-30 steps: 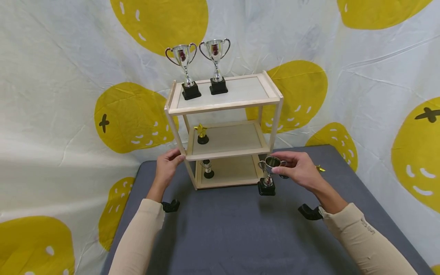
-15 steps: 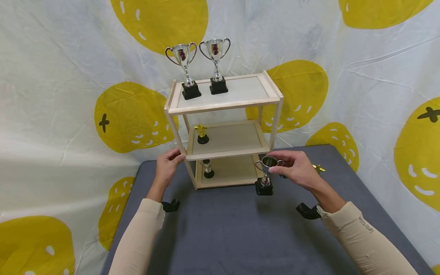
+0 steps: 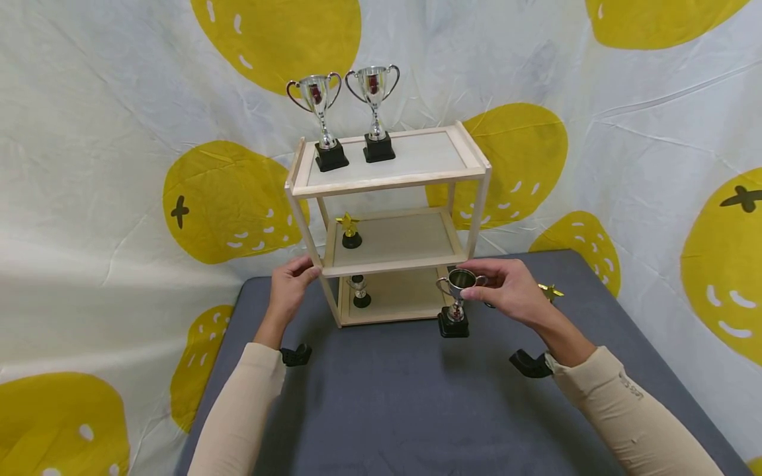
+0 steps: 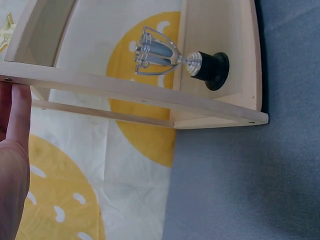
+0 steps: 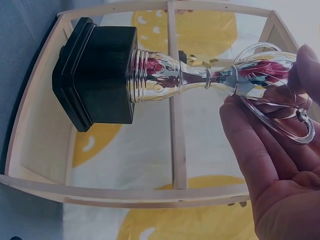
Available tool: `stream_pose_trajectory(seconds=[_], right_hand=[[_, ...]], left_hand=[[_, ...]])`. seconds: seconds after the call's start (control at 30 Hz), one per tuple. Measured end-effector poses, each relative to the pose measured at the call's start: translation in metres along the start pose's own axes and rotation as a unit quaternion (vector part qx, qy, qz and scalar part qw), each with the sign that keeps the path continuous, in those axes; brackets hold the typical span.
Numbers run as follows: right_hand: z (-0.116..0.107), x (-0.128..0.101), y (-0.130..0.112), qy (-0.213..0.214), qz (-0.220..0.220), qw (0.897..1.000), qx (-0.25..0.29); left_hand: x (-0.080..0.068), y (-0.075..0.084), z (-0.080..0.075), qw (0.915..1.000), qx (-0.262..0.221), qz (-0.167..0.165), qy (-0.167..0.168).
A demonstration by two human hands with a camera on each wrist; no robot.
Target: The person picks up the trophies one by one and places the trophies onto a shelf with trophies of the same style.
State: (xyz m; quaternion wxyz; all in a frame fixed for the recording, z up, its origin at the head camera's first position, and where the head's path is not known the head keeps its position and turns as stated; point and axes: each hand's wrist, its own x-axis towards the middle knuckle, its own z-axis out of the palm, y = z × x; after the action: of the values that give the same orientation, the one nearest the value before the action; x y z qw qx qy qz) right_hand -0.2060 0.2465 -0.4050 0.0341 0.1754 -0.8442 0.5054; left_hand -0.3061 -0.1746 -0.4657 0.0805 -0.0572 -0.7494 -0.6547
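Observation:
My right hand (image 3: 506, 289) grips a small silver trophy cup (image 3: 456, 311) by its bowl, near one handle. The cup is upright on a square black base, held before the lower right of a wooden shelf rack (image 3: 393, 268). In the right wrist view the trophy cup (image 5: 160, 77) lies across the picture, with the rack behind it. My left hand (image 3: 290, 289) holds the rack's left front post at the middle shelf, thumb in front. The left wrist view has those fingers (image 4: 19, 117) at the wooden post (image 4: 115, 89).
Two larger silver trophies (image 3: 329, 155) (image 3: 378, 147) stand on the top shelf. A gold star trophy (image 3: 350, 233) is on the middle shelf, a small cup (image 3: 360, 292) on the bottom one. Another gold star (image 3: 550, 291) shows behind my right hand on the grey table (image 3: 381, 403).
My right hand has moved slightly left with the trophy cup, toward the rack, uncovering more of the gold star behind it. My left hand has stayed on the post.

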Motion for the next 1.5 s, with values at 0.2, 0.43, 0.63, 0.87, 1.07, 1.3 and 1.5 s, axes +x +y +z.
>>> stream_pose_trajectory(seconds=[0.2,0.43,0.63,0.87,1.07,1.3,1.5], right_hand=[[0.002,0.002,-0.004,-0.006,0.002,1.0,0.004],[0.003,0.005,-0.01,-0.011,-0.008,1.0,0.022],[0.003,0.006,-0.014,-0.014,-0.014,1.0,0.018],[0.002,0.007,-0.016,-0.013,-0.018,1.0,0.021],[0.001,0.007,-0.018,-0.013,-0.021,1.0,0.015],[-0.001,0.009,-0.021,-0.022,-0.029,0.999,0.025],[-0.005,0.009,-0.027,-0.027,-0.03,0.999,0.026]], left_hand=[[0.0,0.0,0.0,1.0,-0.004,0.005,-0.004],[0.0,-0.001,0.0,1.0,-0.008,0.005,-0.003],[0.001,0.0,0.0,1.0,0.003,0.004,0.001],[0.0,0.0,0.0,1.0,-0.006,0.008,0.003],[-0.001,0.001,-0.001,1.0,0.0,0.008,-0.001],[0.0,0.0,-0.001,1.0,0.001,-0.008,-0.003],[0.0,0.0,-0.001,0.9999,0.009,-0.006,-0.007]])
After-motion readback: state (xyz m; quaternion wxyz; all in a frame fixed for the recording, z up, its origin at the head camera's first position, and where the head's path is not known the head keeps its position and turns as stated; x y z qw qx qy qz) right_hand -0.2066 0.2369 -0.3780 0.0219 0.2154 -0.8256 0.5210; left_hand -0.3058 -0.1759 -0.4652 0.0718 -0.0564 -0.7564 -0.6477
